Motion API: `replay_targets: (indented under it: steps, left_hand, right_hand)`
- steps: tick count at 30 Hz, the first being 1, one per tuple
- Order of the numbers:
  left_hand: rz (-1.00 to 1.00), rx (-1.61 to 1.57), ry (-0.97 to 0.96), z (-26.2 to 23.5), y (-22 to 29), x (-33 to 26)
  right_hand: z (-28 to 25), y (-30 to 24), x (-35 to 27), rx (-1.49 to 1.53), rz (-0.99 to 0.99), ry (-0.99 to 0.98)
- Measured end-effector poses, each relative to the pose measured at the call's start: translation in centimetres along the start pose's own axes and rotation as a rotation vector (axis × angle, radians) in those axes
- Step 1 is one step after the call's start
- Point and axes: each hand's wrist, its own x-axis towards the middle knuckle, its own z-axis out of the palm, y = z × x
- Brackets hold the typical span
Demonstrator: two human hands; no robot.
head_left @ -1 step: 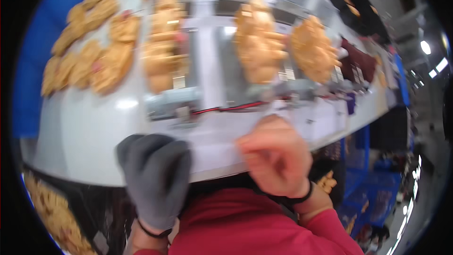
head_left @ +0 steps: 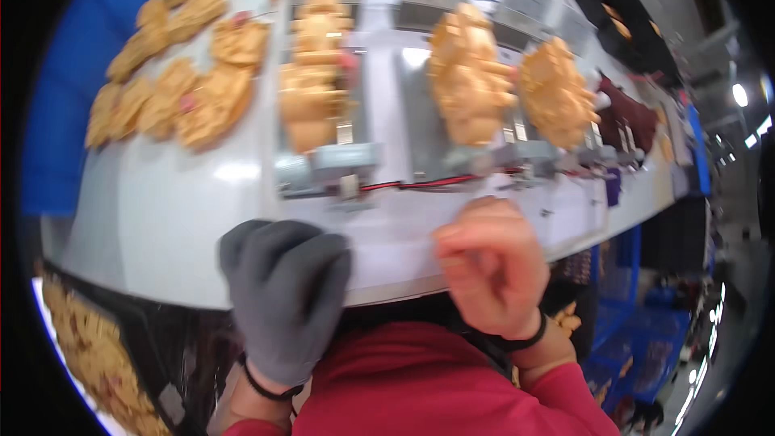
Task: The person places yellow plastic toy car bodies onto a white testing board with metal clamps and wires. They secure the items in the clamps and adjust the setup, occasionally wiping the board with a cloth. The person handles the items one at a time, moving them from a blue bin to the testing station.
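My left hand (head_left: 286, 299), in a grey glove, is curled closed over the near edge of the white table (head_left: 190, 226). My right hand (head_left: 494, 266), bare with a black band at the wrist, is curled into a loose fist at the same edge. No object shows in either hand. Beyond the left hand, a tan moulded plastic part (head_left: 313, 85) lies on a metal fixture with a grey clamp block (head_left: 343, 159) at its near end. A second tan part (head_left: 468, 85) sits beyond the right hand, and a third (head_left: 557, 93) farther right. Neither hand touches them.
Several loose tan parts (head_left: 218, 105) lie at the table's left, beside a blue bin (head_left: 56, 121). A red and black cable (head_left: 428, 184) crosses before the fixtures. A dark red piece (head_left: 628, 117) is at far right. Below left stands a box of tan parts (head_left: 93, 347).
The whole scene has shifted a little to the right in the picture. Both hands stay curled at the table's edge, and the parts keep their places on the fixtures.
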Motion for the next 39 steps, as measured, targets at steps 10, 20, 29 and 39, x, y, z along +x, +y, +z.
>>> replay_targets:
  steps: [10,20,29,39]
  left_hand:
    - [0.008,0.023,0.090,0.3,0.0,-0.1]
    - [0.009,0.029,0.131,0.5,0.2,0.2]
    - [0.031,0.028,0.177,0.8,0.1,-0.1]
    - [-0.134,-0.335,-0.019,-4.5,-1.4,5.0]
  right_hand:
    - [0.5,0.2,-0.1,0.012,-0.044,0.024]
    - [1.0,-0.6,0.4,-0.113,-0.250,0.071]
    - [1.8,-1.7,2.4,-0.124,-0.334,0.052]
    - [3.8,-0.9,2.5,0.001,-0.125,0.009]
